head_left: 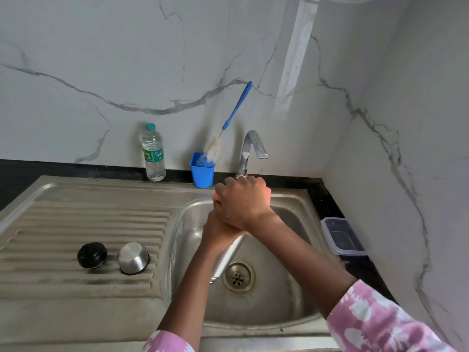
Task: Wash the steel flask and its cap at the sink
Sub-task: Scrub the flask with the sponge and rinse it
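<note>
The steel flask [226,257] hangs tilted over the sink basin [279,301], its lower end near the drain and its upper end hidden inside my hands. My left hand [215,226] grips the flask's upper body from below. My right hand [243,199] curls over the flask's top end and over my left fingers, just in front of the tap's base. The steel cap [133,257] sits upside down on the ribbed drainboard [76,224] at the left. A black stopper [92,255] lies beside it. No water stream is visible.
The tap [251,146] rises behind my hands. A blue cup [202,174] holding a blue-handled bottle brush [237,107] stands left of it, then a plastic water bottle [153,153]. A lidded plastic container [342,236] sits on the black counter at the right. The drain [238,275] is uncovered.
</note>
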